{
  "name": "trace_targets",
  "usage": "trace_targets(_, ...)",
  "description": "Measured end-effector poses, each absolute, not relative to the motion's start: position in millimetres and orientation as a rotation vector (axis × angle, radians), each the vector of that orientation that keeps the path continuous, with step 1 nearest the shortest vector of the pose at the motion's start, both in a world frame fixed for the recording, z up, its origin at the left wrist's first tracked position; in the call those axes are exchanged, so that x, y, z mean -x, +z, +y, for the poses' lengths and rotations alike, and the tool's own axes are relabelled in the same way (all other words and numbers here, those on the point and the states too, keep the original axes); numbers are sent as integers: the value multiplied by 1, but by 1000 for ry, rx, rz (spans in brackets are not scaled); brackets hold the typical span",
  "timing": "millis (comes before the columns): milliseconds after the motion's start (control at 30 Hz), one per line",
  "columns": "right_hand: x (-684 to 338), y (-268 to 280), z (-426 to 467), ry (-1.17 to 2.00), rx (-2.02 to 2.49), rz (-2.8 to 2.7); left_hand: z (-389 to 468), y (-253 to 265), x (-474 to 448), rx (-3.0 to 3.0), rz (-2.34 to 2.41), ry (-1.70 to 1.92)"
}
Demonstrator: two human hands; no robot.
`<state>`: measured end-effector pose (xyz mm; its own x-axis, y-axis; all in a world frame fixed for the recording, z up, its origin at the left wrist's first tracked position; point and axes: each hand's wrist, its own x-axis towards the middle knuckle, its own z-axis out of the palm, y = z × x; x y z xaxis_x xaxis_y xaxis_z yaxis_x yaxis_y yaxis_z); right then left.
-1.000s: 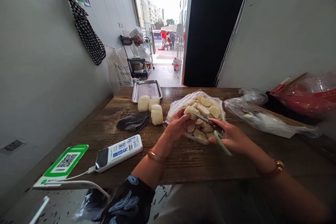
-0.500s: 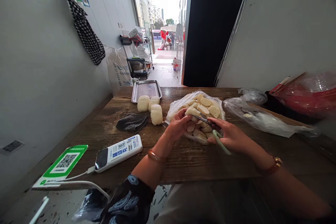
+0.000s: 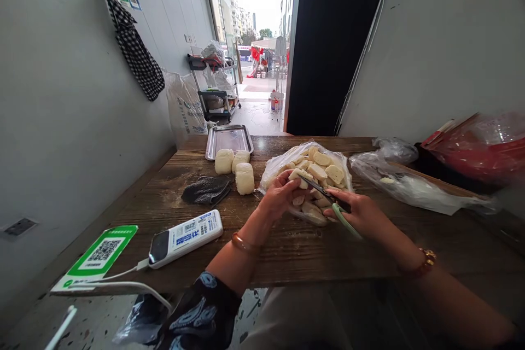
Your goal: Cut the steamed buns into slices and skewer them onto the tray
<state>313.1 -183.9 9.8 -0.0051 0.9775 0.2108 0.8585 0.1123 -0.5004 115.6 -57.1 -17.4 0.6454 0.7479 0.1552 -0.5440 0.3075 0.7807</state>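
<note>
My left hand (image 3: pixel 281 192) pinches a pale piece of steamed bun (image 3: pixel 301 175) above the open plastic bag. In my right hand (image 3: pixel 363 213) are scissors (image 3: pixel 342 214) with light green handles and dark blades. The blade tips reach onto the bun piece; how deep they go is hard to see. Under both hands, the clear plastic bag (image 3: pixel 273 167) holds many cut bun pieces (image 3: pixel 318 171). Left of it, whole steamed buns (image 3: pixel 245 179) sit on the wooden table (image 3: pixel 262 246).
A metal tray (image 3: pixel 229 139) lies behind the whole buns, a dark cloth (image 3: pixel 207 190) in front. Nearer me are a white power bank (image 3: pixel 197 232) with a cable and a green QR-code card (image 3: pixel 100 254). Crumpled plastic bags (image 3: pixel 410 178) and a red bag (image 3: pixel 479 147) lie at the right.
The scissors have tilted, and their tips now lie across the top of the bun piece. My right hand has shifted slightly right and down. My left hand stays nearly in place.
</note>
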Motion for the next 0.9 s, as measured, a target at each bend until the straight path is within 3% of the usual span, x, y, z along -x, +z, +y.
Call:
trace_targets(433, -315, 10, -189, 186, 1865, -1911, -60, -10, -113, -869, 190, 824)
trace_targets(900, -317, 15, -188, 413, 1703, -1880, -60, -12, -114, -951, 264, 876)
